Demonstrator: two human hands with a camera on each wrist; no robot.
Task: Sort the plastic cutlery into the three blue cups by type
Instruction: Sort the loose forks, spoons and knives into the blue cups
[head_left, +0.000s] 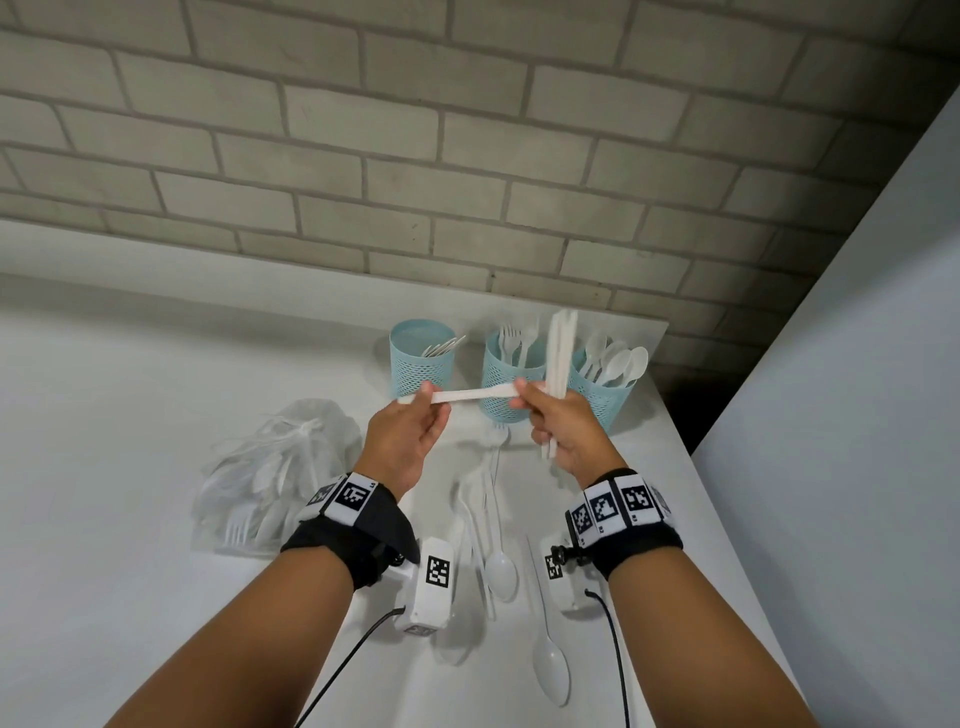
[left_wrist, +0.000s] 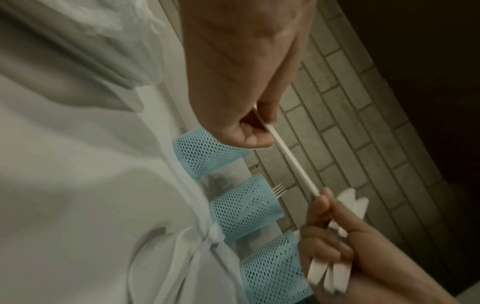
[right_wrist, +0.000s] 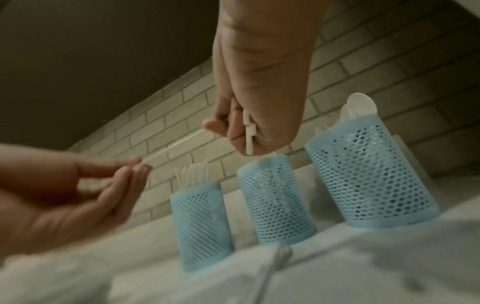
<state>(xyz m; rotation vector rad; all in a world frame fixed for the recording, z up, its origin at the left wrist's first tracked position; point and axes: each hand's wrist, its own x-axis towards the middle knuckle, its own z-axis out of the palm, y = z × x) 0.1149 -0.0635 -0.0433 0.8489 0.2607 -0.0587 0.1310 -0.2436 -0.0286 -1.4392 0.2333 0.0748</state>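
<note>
Three blue mesh cups stand at the back of the table: the left cup (head_left: 421, 364) holds knives, the middle cup (head_left: 511, 379) forks, the right cup (head_left: 602, 395) spoons. My right hand (head_left: 524, 397) grips an upright bundle of white cutlery (head_left: 561, 353) in front of the middle and right cups. One single white utensil (head_left: 467, 396) lies level between my hands. My left hand (head_left: 431, 397) pinches its left end, and my right thumb and finger pinch its other end. In the left wrist view the single utensil (left_wrist: 293, 162) runs from my left hand (left_wrist: 249, 131) to my right hand (left_wrist: 327, 226).
A clear plastic bag of cutlery (head_left: 275, 473) lies at the left. Loose spoons (head_left: 501, 566) and a fork (head_left: 498, 436) lie on the white table (head_left: 156, 389) under my hands. A brick wall is behind the cups. The table edge (head_left: 727, 519) runs down the right.
</note>
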